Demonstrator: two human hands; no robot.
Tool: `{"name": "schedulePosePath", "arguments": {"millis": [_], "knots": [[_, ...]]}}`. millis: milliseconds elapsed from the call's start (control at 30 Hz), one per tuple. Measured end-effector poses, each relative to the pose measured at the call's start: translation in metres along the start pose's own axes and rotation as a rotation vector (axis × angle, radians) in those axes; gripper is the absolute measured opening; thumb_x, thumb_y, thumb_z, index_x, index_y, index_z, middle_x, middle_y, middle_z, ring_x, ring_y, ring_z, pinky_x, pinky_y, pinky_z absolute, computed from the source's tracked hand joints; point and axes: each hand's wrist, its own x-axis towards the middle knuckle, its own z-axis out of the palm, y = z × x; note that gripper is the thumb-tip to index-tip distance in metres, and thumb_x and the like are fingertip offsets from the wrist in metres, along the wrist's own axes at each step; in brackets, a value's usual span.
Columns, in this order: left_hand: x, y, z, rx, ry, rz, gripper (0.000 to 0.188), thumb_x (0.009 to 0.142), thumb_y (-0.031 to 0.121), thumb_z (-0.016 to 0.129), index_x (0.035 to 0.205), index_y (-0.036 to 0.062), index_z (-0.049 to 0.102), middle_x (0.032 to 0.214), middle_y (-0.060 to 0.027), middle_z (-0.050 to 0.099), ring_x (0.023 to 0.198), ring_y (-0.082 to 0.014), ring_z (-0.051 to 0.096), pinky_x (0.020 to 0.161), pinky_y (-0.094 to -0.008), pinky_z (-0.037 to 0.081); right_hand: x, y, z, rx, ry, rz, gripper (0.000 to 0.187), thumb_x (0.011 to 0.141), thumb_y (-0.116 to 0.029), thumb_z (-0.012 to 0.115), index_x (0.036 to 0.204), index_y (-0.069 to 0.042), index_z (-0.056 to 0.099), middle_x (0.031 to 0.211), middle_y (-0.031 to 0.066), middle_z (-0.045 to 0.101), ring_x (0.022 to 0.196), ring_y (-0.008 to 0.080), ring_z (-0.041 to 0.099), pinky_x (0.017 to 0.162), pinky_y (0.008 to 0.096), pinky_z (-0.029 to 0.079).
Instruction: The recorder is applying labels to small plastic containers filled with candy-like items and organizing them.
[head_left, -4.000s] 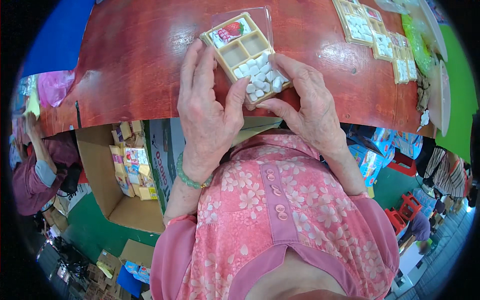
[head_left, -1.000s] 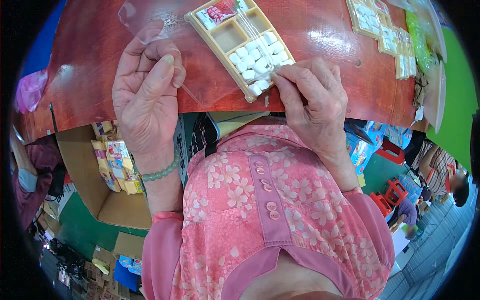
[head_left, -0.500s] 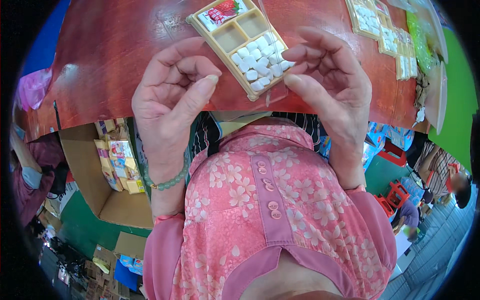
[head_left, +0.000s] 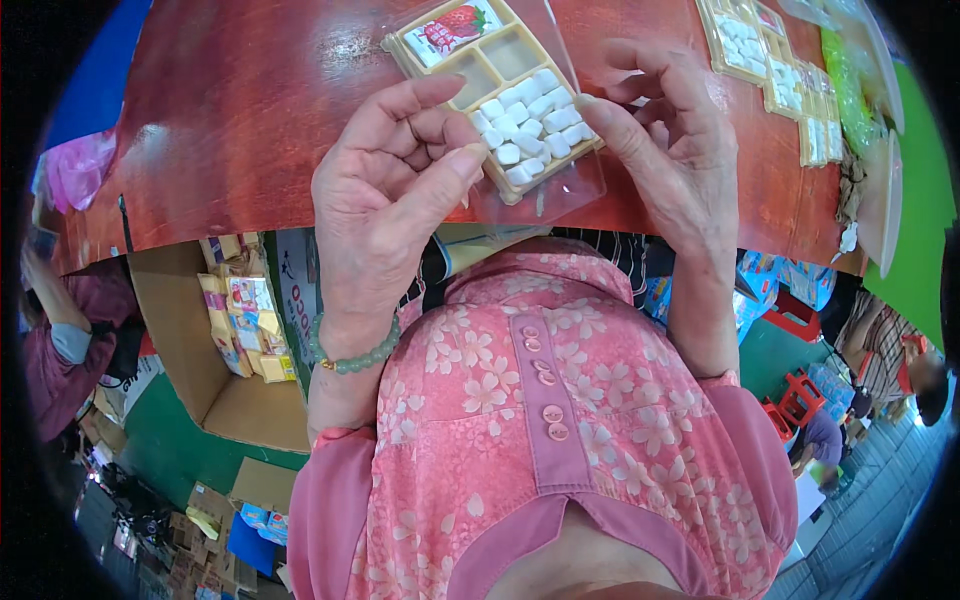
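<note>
A cream compartment tray lies tilted on the red table in front of me. Its largest compartment holds several white pillow-shaped pieces, and a small strawberry-printed packet fills the far left one. Two smaller compartments hold nothing. A clear plastic lid overlaps the tray, reaching past its near and right edges; how it sits is hard to make out. My left hand pinches at the lid's left side, thumb by the white pieces. My right hand has curled fingers, its thumb at the lid's right edge.
More filled trays stand at the far right, beside a green plastic bag and white rims. Pink plastic lies at the left table edge. Below the edge, an open carton holds packed trays. Other people are at both sides.
My left hand has moved right, up against the tray's left side. The clear lid, nearly edge-on before, now lies flatter over the tray. My right hand has shifted slightly.
</note>
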Motion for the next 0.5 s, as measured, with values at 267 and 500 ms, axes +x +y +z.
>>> {"name": "schedulePosePath", "arguments": {"millis": [267, 500], "knots": [[0.001, -0.01, 0.016, 0.12, 0.102, 0.108, 0.036, 0.083, -0.001, 0.062, 0.116, -0.0055, 0.049, 0.089, -0.0062, 0.059, 0.077, -0.0075, 0.056, 0.066, -0.0183, 0.047, 0.014, 0.0, 0.002, 0.368, -0.19, 0.17, 0.038, 0.083, -0.003, 0.065, 0.118, 0.003, 0.052, 0.096, 0.0063, 0.062, 0.089, 0.0101, 0.06, 0.075, 0.0224, 0.05], [0.003, -0.008, 0.012, 0.702, 0.214, 0.246, 0.033, 0.077, 0.007, 0.071, 0.104, -0.004, 0.054, 0.072, -0.007, 0.061, 0.055, -0.0094, 0.057, 0.05, -0.0217, 0.046, 0.017, 0.006, 0.007, 0.267, -0.152, 0.154, 0.031, 0.083, -0.005, 0.066, 0.113, 0.0, 0.058, 0.09, 0.0008, 0.06, 0.08, 0.007, 0.057, 0.072, 0.0191, 0.047]]}}
